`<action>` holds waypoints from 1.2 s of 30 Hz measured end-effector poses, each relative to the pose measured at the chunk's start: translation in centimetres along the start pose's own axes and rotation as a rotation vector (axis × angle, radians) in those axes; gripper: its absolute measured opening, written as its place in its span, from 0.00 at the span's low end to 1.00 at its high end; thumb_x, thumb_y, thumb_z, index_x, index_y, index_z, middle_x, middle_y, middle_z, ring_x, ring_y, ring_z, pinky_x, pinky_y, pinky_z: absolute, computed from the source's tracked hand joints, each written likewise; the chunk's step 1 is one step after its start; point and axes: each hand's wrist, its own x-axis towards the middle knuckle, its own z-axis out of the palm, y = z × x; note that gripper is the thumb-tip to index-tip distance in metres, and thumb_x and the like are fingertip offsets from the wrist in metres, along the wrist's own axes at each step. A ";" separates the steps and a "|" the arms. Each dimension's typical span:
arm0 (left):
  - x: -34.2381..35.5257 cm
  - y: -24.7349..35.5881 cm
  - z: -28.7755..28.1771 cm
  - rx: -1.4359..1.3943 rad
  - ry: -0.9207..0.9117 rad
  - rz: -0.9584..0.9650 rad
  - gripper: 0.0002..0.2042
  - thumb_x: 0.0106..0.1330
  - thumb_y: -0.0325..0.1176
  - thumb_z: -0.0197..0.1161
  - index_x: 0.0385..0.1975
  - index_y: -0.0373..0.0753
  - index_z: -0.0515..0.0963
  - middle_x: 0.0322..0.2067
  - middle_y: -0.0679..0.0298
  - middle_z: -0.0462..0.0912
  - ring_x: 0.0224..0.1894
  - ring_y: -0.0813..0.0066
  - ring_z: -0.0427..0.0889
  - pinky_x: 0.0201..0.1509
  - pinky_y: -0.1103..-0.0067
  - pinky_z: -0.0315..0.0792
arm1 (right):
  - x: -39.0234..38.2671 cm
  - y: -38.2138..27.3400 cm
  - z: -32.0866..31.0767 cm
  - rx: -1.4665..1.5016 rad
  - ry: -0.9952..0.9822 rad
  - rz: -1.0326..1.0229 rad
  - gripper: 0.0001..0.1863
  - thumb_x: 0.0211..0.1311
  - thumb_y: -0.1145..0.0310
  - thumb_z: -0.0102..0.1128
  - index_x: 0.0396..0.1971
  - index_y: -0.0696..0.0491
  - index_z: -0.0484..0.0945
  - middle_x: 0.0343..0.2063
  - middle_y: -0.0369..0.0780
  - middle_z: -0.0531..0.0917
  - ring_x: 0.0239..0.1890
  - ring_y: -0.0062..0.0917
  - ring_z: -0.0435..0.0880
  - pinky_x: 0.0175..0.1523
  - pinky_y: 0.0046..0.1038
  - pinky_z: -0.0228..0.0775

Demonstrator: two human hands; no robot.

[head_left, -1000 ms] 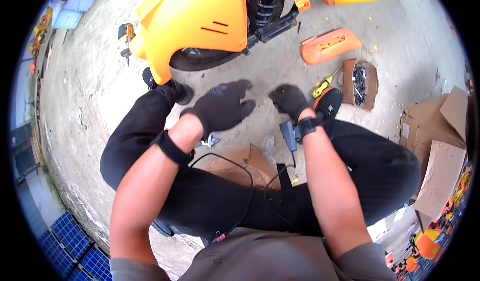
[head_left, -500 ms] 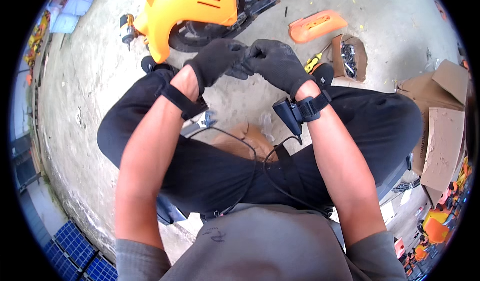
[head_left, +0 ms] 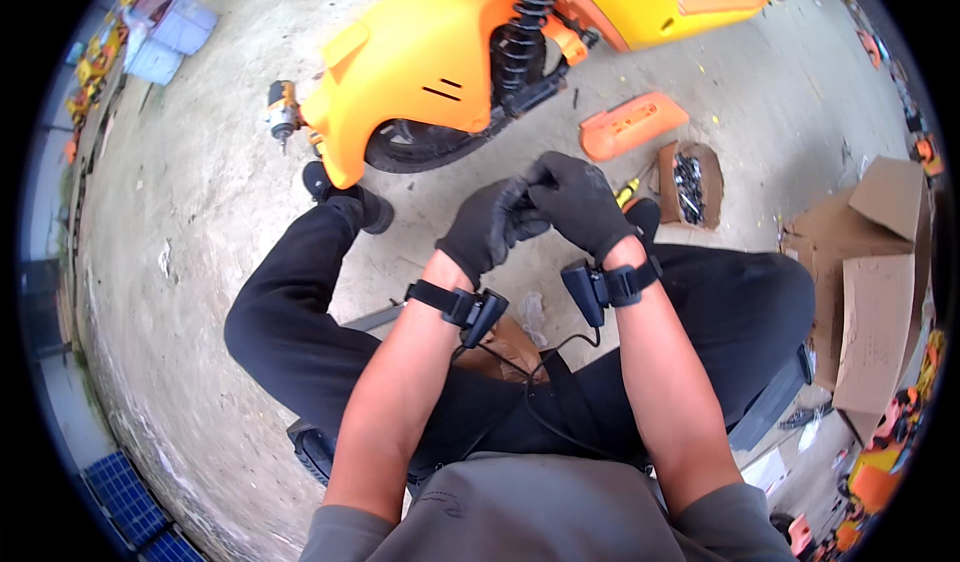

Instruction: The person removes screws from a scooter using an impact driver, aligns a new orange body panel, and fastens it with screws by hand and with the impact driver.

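Both my hands wear dark gloves and meet above the floor between my knees. My left hand [head_left: 486,228] has its fingers curled and pressed together against the other hand. My right hand [head_left: 580,203] is closed in a pinch over the left fingertips. Anything between the fingers is hidden or too small to name. Beyond my hands stands a scooter-like vehicle, its orange rear fender [head_left: 418,54] arching over a black wheel [head_left: 428,150]. An orange plastic cover [head_left: 634,125] lies on the floor past my right hand.
A power driver [head_left: 283,110] stands by the fender's left end. Right of my hands are a yellow-handled tool [head_left: 627,193] and a small box of dark hardware [head_left: 688,190]. A large open carton [head_left: 872,262] sits far right. Pale blue containers [head_left: 172,37] stand far left.
The view has shifted, so the vehicle and boxes appear lower. My left foot and leg now show more fully. My hands stay together, with the left forearm swung inward.
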 end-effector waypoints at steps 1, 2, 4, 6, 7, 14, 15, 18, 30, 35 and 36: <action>0.1 -0.4 -0.4 0.042 -0.016 0.003 0.14 0.73 0.40 0.51 0.50 0.38 0.74 0.45 0.63 0.80 0.45 0.73 0.80 0.51 0.74 0.77 | 0.2 0.3 0.1 -0.076 -0.025 0.023 0.11 0.50 0.65 0.57 0.31 0.56 0.77 0.29 0.50 0.81 0.37 0.46 0.80 0.43 0.40 0.72; 0.3 -0.7 -0.7 0.084 -0.030 0.006 0.14 0.73 0.39 0.51 0.50 0.37 0.73 0.45 0.63 0.79 0.45 0.74 0.80 0.51 0.75 0.77 | 0.3 0.6 0.3 -0.100 -0.036 0.038 0.11 0.49 0.64 0.58 0.29 0.56 0.78 0.29 0.51 0.81 0.36 0.46 0.80 0.42 0.40 0.71; 0.1 -1.0 -0.9 0.172 -0.034 0.030 0.13 0.73 0.37 0.49 0.48 0.35 0.73 0.45 0.61 0.79 0.48 0.72 0.80 0.55 0.74 0.76 | 0.1 0.2 0.5 -0.115 -0.077 0.069 0.12 0.49 0.63 0.59 0.28 0.56 0.78 0.28 0.51 0.81 0.36 0.46 0.81 0.41 0.40 0.72; 0.7 -2.3 -1.4 0.074 0.054 -0.008 0.11 0.72 0.35 0.51 0.45 0.34 0.74 0.43 0.60 0.80 0.44 0.71 0.82 0.51 0.72 0.78 | 0.2 1.0 0.5 -0.147 -0.121 0.062 0.13 0.50 0.61 0.60 0.28 0.56 0.80 0.27 0.50 0.82 0.34 0.44 0.81 0.41 0.39 0.72; 0.9 -2.8 -1.8 0.040 0.028 0.006 0.11 0.71 0.34 0.52 0.43 0.34 0.76 0.41 0.60 0.80 0.41 0.70 0.82 0.48 0.74 0.79 | 0.3 1.3 0.4 -0.120 -0.171 0.052 0.13 0.50 0.61 0.60 0.29 0.57 0.81 0.27 0.49 0.82 0.33 0.42 0.82 0.41 0.38 0.72; 0.2 -0.9 -2.8 -0.081 0.194 -0.083 0.08 0.69 0.32 0.53 0.40 0.36 0.76 0.31 0.63 0.79 0.29 0.75 0.79 0.34 0.80 0.75 | 0.5 2.4 0.5 0.423 -0.076 0.302 0.10 0.58 0.72 0.58 0.39 0.58 0.79 0.25 0.37 0.81 0.24 0.17 0.79 0.28 0.20 0.72; -0.1 -0.2 -3.0 -0.092 0.221 -0.057 0.08 0.69 0.32 0.53 0.40 0.37 0.76 0.31 0.63 0.79 0.29 0.75 0.79 0.34 0.80 0.75 | 0.6 2.5 0.5 0.452 -0.070 0.324 0.09 0.60 0.72 0.57 0.39 0.57 0.78 0.25 0.35 0.80 0.24 0.16 0.78 0.28 0.19 0.72; -1.1 4.9 -2.6 -0.151 0.217 0.075 0.08 0.69 0.35 0.54 0.38 0.39 0.76 0.31 0.66 0.80 0.30 0.75 0.80 0.32 0.81 0.74 | 1.2 3.2 0.8 0.497 -0.039 0.354 0.08 0.61 0.72 0.57 0.39 0.57 0.78 0.25 0.35 0.80 0.24 0.15 0.78 0.28 0.19 0.71; -7.3 34.4 -12.8 0.231 0.698 0.580 0.14 0.65 0.20 0.46 0.47 0.35 0.74 0.27 0.61 0.76 0.26 0.75 0.76 0.27 0.81 0.74 | 1.5 4.0 3.6 0.274 -0.079 0.296 0.08 0.60 0.69 0.58 0.37 0.56 0.79 0.23 0.38 0.82 0.23 0.20 0.81 0.28 0.24 0.73; -3.9 34.5 -24.1 1.397 1.459 0.246 0.31 0.63 0.59 0.50 0.44 0.32 0.80 0.46 0.42 0.80 0.52 0.47 0.78 0.57 0.62 0.69 | 0.6 8.4 4.8 0.014 -0.076 0.229 0.11 0.58 0.60 0.61 0.37 0.49 0.81 0.29 0.47 0.84 0.35 0.45 0.83 0.39 0.41 0.75; -3.2 34.0 -23.6 1.387 1.434 0.064 0.38 0.62 0.66 0.47 0.44 0.30 0.79 0.46 0.40 0.79 0.52 0.46 0.78 0.54 0.61 0.70 | 0.4 8.7 4.8 -0.008 -0.080 0.244 0.11 0.58 0.59 0.61 0.36 0.49 0.81 0.30 0.46 0.84 0.35 0.45 0.83 0.39 0.41 0.75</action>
